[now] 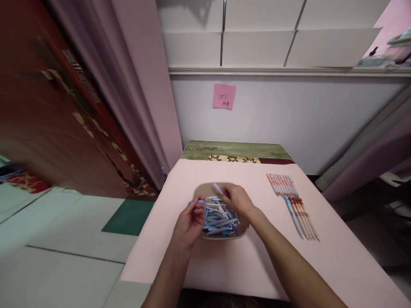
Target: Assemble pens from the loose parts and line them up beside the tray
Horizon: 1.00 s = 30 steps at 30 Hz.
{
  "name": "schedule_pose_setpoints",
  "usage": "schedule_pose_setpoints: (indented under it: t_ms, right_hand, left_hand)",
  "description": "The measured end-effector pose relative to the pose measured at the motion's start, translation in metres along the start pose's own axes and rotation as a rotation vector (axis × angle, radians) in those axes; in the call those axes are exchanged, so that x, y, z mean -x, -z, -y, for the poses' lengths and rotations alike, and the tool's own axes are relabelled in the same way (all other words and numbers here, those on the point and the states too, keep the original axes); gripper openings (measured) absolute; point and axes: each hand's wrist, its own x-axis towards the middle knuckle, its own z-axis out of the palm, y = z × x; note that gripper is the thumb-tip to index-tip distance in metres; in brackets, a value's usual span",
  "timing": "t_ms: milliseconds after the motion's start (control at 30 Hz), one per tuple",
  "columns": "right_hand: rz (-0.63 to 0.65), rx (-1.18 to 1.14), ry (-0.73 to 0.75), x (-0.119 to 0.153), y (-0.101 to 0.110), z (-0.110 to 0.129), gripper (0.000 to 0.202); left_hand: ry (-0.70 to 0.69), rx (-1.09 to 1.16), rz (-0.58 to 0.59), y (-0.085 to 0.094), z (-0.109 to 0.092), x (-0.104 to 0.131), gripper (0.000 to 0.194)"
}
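Over the left side of a beige plastic bin [247, 226], my left hand [192, 220] is closed, pinching a short blue pen part [201, 201]. My right hand [236, 197] reaches over the bin's far right side, its fingers closed on a pale blue pen barrel [217, 188], slightly smeared by motion. Inside the bin lie many loose pen parts [221, 222] in blue, white and grey. To the right on the table, a blue pen [293, 218] lies beside several brown-topped pens [305, 218]. Behind these is a row of pink-patterned pens [282, 185].
A pale pink cloth [257, 265] covers most of the table, whose green patterned end [234, 149] shows at the back. A white wall with a pink note [224, 96] stands behind. Left are a purple curtain [125, 85] and a red-brown door [48, 128].
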Motion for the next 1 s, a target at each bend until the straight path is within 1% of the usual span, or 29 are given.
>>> schedule_pose_setpoints:
  t_ms: [33,133,200,267,367,467,600,667,700,767,800,833,867,900,1000]
  right_hand:
    - [-0.055,-0.091,-0.022,0.007,0.002,-0.001,0.020]
    - [-0.300,-0.621,-0.122,0.028,0.004,0.002,0.019]
    - [-0.399,-0.923,-0.151,0.039,0.004,0.007,0.021]
    - [-0.421,-1.107,-0.158,0.047,0.004,0.014,0.023]
    - [-0.393,-1.191,-0.156,0.052,0.006,0.021,0.024]
    - [-0.379,-1.147,-0.117,0.053,0.008,0.025,0.023]
    - [-0.377,-1.060,0.013,0.051,0.009,0.029,0.017]
    - [-0.368,-1.035,0.066,0.049,0.009,0.031,0.016]
    - [-0.353,-1.033,0.076,0.048,0.009,0.031,0.020]
    - [-0.323,-1.045,0.069,0.047,0.008,0.030,0.035]
    - [-0.315,-1.034,0.055,0.046,0.007,0.029,0.039]
    - [-0.310,-0.986,0.035,0.044,0.006,0.028,0.038]
    - [-0.297,-0.886,0.010,0.043,0.005,0.027,0.032]
    - [-0.261,-0.722,-0.021,0.041,0.003,0.026,0.026]
    - [-0.066,-0.152,-0.128,0.033,-0.005,0.027,0.022]
  left_hand:
    - [0.019,0.005,-0.004,0.001,0.003,-0.001,0.017]
    - [0.080,-0.002,-0.020,0.003,0.015,-0.006,0.017]
    - [0.110,-0.028,-0.014,0.004,0.025,-0.009,0.016]
    - [0.135,-0.063,0.011,0.004,0.035,-0.010,0.014]
    - [0.162,-0.095,0.040,0.004,0.046,-0.009,0.012]
    - [0.155,-0.115,0.027,0.002,0.051,-0.007,0.011]
    - [0.082,-0.117,0.022,0.001,0.049,-0.004,0.008]
    - [0.049,-0.111,0.037,0.001,0.044,-0.004,0.008]
    - [0.037,-0.108,0.044,0.000,0.040,-0.004,0.009]
    - [0.003,-0.095,0.054,-0.001,0.030,-0.004,0.012]
    - [-0.020,-0.083,0.060,-0.001,0.024,-0.004,0.013]
    - [-0.049,-0.069,0.071,-0.002,0.017,-0.003,0.015]
    - [-0.074,-0.058,0.083,-0.003,0.011,-0.003,0.015]
    - [-0.097,-0.051,0.094,-0.003,0.006,-0.003,0.016]
    - [-0.142,-0.054,0.082,-0.003,-0.004,-0.001,0.016]
